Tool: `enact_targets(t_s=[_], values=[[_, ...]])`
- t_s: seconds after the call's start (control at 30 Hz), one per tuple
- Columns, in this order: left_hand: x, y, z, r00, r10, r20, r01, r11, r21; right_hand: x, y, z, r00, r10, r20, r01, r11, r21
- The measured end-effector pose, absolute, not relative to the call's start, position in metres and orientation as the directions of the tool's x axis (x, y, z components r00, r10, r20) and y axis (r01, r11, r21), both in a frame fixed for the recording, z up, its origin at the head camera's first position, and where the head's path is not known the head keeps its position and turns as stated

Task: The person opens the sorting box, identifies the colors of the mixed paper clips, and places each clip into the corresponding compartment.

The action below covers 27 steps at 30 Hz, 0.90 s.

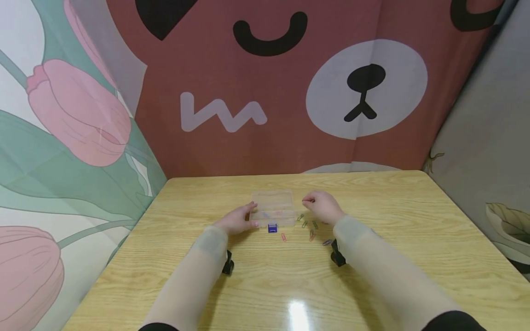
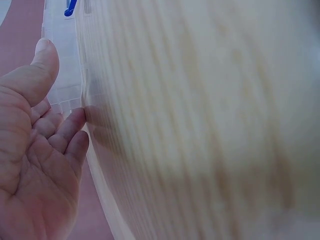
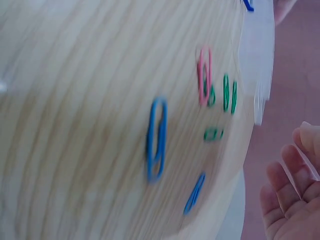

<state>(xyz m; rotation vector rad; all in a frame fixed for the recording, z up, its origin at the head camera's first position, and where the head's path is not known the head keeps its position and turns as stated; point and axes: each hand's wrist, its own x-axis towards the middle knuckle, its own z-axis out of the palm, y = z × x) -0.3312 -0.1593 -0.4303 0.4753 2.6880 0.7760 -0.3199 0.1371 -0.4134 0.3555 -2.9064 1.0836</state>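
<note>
A clear plastic box (image 1: pixel 271 208) with a blue latch (image 1: pixel 272 228) lies on the table, its lid tipped back. Small blue and pink shapes show inside it. My left hand (image 1: pixel 237 219) grips the box's left end, thumb at the front and fingers round the side. Just right of the box, my right hand (image 1: pixel 325 208) is raised above the table with its fingertips drawn together; anything between them is too small to make out. Below it are scattered green paper clips (image 3: pixel 226 93), a pink paper clip (image 3: pixel 204 75) and blue paper clips (image 3: pixel 157 140).
Another pink paper clip (image 1: pixel 283 237) lies in front of the box. The wooden table (image 1: pixel 265 280) ends at a brown printed cloth (image 1: pixel 223 151) behind. A tulip-patterned cloth (image 1: pixel 78 115) hangs on the left, a grey one (image 1: pixel 484 128) on the right.
</note>
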Motion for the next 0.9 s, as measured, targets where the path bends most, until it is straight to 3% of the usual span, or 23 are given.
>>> enact_targets(t_s=[0.3,0.9], values=[[-0.33,-0.159,-0.43,-0.9,0.388,-0.198,0.222,0.8,0.558,-0.321,0.172,-0.42,-0.985,-0.153,0.074,-0.166,0.773,-0.613],[-0.332,-0.161,-0.43,-0.897,0.394,-0.203,0.221,0.794,0.566,-0.306,0.199,-0.437,-0.984,-0.103,-0.146,0.016,0.763,-0.646]])
